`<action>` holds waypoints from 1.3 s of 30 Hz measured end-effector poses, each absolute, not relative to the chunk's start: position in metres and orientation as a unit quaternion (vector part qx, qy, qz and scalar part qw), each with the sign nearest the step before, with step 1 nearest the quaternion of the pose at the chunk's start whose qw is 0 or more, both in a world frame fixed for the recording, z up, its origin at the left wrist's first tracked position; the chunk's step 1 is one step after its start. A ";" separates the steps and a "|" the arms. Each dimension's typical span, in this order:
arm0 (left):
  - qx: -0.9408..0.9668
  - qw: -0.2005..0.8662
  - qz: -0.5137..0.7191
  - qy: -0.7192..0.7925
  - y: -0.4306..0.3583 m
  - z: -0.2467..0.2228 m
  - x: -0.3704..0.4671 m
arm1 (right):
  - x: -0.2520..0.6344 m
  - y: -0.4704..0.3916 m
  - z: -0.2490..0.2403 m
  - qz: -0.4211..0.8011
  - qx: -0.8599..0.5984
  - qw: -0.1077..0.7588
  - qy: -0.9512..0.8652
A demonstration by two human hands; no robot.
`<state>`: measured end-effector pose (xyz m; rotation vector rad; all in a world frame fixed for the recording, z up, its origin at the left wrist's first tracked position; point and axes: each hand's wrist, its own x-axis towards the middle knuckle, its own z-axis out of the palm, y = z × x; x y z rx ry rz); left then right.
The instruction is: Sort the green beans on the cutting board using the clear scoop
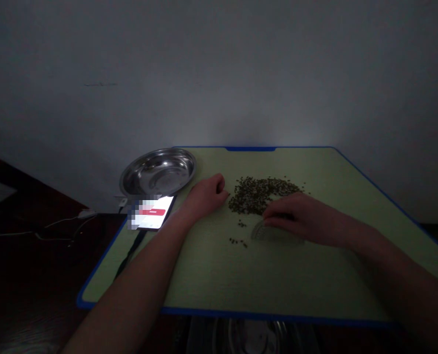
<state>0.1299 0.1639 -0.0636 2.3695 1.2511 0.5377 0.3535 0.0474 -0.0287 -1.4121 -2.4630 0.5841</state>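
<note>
Fingers [278,206] of the right hand [300,216] pinch a clear curved piece [258,232]; the grain pile [254,191], long axis left to right, lies just beyond them. Left hand [207,196], curled, contents hidden, sits beside its left end.

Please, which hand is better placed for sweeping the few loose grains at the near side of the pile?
Probably the right hand: it holds a clear, protractor-like sheet, its edge near the loose grains. The left hand is curled beside the pile, farther from them, with no visible tool.
</note>
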 end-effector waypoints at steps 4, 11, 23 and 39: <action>0.849 0.206 0.187 0.450 0.164 -0.063 0.130 | 0.353 0.047 -0.031 0.226 -0.483 0.098 -0.840; 0.850 0.200 0.185 0.450 0.163 -0.061 0.131 | 0.348 0.049 -0.034 0.207 -0.500 0.107 -0.834; 0.848 0.211 0.182 0.451 0.163 -0.061 0.132 | 0.344 0.048 -0.036 0.202 -0.510 0.096 -0.831; 0.850 0.203 0.181 0.451 0.162 -0.060 0.132 | 0.338 0.046 -0.035 0.186 -0.518 0.089 -0.830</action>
